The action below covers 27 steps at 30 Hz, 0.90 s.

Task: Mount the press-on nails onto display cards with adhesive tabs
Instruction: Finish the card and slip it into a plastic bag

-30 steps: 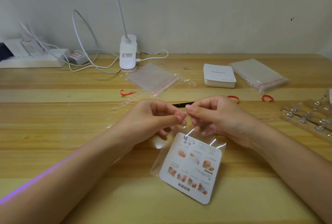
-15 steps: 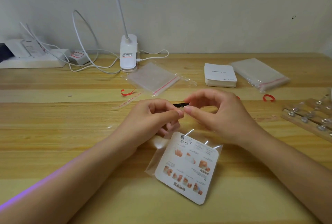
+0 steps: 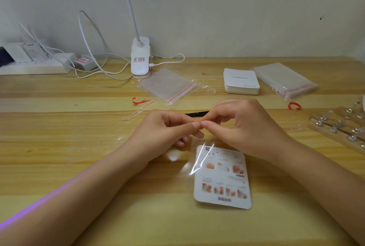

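The card (image 3: 222, 176), printed with nail pictures and sleeved in a clear bag, lies flat on the counter (image 3: 59, 147) just below my hands. A second ago it sat tilted and further left; now it is squared up and a little to the right, with the bag's open flap up toward my fingers. My left hand (image 3: 166, 129) and right hand (image 3: 243, 125) meet fingertip to fingertip above it, both narrowly pinched, seemingly on something tiny; what it is I cannot tell. I judge it to be the bag's sealing strip being worked. A stack of white cards (image 3: 241, 82) and a pack of bags (image 3: 284, 80) wait farther back.
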Motion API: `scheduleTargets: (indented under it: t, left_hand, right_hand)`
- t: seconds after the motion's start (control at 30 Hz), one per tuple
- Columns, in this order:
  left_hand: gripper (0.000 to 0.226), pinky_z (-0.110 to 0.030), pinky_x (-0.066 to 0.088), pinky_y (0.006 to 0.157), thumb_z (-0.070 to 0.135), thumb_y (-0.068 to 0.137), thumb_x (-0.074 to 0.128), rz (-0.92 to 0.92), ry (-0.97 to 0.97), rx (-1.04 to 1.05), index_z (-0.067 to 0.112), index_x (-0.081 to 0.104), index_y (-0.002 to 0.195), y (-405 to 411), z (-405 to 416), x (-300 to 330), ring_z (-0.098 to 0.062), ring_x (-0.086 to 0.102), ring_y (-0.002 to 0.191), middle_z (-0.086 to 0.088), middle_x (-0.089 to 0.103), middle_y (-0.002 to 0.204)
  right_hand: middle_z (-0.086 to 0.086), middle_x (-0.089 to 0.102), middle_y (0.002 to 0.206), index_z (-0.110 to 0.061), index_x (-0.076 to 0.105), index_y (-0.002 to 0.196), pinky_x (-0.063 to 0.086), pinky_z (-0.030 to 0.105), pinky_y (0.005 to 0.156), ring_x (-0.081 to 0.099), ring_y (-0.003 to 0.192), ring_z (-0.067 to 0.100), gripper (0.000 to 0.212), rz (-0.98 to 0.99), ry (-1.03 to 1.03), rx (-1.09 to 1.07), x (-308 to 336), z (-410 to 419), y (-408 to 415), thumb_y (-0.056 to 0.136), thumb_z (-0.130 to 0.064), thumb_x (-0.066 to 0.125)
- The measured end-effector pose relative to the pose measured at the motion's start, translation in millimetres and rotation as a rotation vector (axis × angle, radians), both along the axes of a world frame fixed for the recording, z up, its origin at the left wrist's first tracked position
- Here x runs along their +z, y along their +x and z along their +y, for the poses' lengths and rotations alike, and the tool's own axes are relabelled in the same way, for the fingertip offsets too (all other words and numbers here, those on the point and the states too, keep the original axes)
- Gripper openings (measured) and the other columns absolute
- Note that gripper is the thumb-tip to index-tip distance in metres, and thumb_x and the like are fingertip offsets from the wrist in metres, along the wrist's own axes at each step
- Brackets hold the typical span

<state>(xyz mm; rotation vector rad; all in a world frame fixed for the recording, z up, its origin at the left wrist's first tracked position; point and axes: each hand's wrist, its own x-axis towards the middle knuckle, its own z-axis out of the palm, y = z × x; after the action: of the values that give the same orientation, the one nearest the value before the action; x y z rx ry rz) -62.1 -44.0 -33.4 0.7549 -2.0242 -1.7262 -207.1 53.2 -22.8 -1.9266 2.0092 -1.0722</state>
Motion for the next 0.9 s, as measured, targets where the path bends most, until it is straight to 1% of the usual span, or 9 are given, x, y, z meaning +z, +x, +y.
scheduleTargets:
  t: [0.23,0.33,0.4,0.5,0.63,0.7,0.77,0.8,0.9]
  left_hand:
    - [0.014,-0.012,0.047,0.05,0.012,0.08,0.067,-0.004,-0.042,0.058,0.014,0.071,0.066,-2.6,2.6,-0.6,0.001,0.056,0.051,0.002,0.069,0.061]
    - [0.016,-0.014,0.047,0.047,0.011,0.079,0.067,0.002,-0.063,0.096,0.014,0.069,0.063,-4.2,3.7,-1.0,0.001,0.055,0.05,0.001,0.069,0.059]
    - [0.017,-0.015,0.047,0.047,0.011,0.079,0.067,0.016,-0.054,0.116,0.014,0.068,0.063,-4.0,4.6,-1.8,0.0,0.054,0.049,0.001,0.069,0.06]
    - [0.017,-0.016,0.049,0.047,0.009,0.081,0.066,0.032,-0.053,0.147,0.013,0.067,0.064,-3.4,5.4,-2.9,0.001,0.054,0.049,0.003,0.068,0.059]
    - [0.016,-0.02,0.05,0.047,0.007,0.083,0.062,0.062,0.0,0.194,0.009,0.064,0.068,-4.3,3.5,-3.8,-0.004,0.054,0.047,0.003,0.064,0.054]
    - [0.016,-0.018,0.05,0.046,0.007,0.084,0.061,0.074,0.014,0.208,0.009,0.063,0.068,-4.8,3.2,-4.0,-0.004,0.055,0.048,0.003,0.065,0.056]
    - [0.016,-0.017,0.05,0.045,0.008,0.085,0.06,0.08,0.023,0.224,0.009,0.062,0.069,-4.9,3.3,-4.2,-0.002,0.056,0.048,0.003,0.065,0.057]
    - [0.016,-0.017,0.051,0.045,0.008,0.085,0.06,0.082,0.026,0.233,0.01,0.062,0.07,-4.9,3.1,-4.5,-0.001,0.056,0.049,0.004,0.065,0.056]
    - [0.014,-0.018,0.051,0.046,0.009,0.086,0.059,0.089,0.043,0.249,0.012,0.062,0.072,-3.9,1.8,-5.7,-0.003,0.059,0.055,0.002,0.065,0.059]
  right_hand:
    - [-0.011,0.065,0.066,-0.021,0.07,0.071,0.047,0.027,0.064,0.059,0.066,0.004,0.019,-0.03,-0.011,-0.134,-3.9,-1.6,12.4,0.072,-0.034,0.056]
    - [-0.013,0.062,0.06,-0.025,0.065,0.064,0.045,0.018,0.058,0.058,0.064,0.002,0.014,-0.086,-0.048,-0.186,-6.9,-4.9,16.2,0.07,-0.034,0.056]
    - [-0.013,0.059,0.056,-0.025,0.061,0.06,0.043,0.013,0.055,0.056,0.062,0.0,0.011,-0.11,-0.103,-0.27,-7.7,-7.1,12.4,0.072,-0.025,0.061]
    - [-0.013,0.06,0.058,-0.021,0.062,0.062,0.039,0.007,0.053,0.053,0.055,-0.006,0.016,-0.224,-0.141,-0.377,-1.8,-5.9,-6.5,0.077,-0.014,0.064]
    - [-0.015,0.059,0.066,-0.025,0.061,0.066,0.038,0.003,0.053,0.05,0.054,-0.01,0.019,-0.218,-0.181,-0.486,14.1,1.3,-40.4,0.082,-0.016,0.062]
    - [-0.013,0.058,0.064,-0.026,0.06,0.065,0.038,0.006,0.052,0.048,0.049,-0.008,0.019,-0.24,-0.201,-0.554,20.4,5.1,-58.3,0.083,-0.019,0.062]
    - [-0.01,0.055,0.06,-0.024,0.063,0.067,0.044,0.019,0.053,0.045,0.042,-0.004,0.015,-0.32,-0.243,-0.647,27.2,9.4,-73.9,0.082,-0.021,0.062]
    - [-0.009,0.054,0.059,-0.02,0.065,0.072,0.046,0.024,0.048,0.044,0.039,-0.002,0.011,-0.38,-0.273,-0.686,31.3,12.1,-79.5,0.083,-0.02,0.062]
    - [-0.009,0.057,0.048,-0.014,0.066,0.082,0.044,0.016,0.036,0.048,0.038,-0.002,0.005,-0.439,-0.308,-0.691,37.6,20.2,-87.0,0.084,-0.015,0.062]
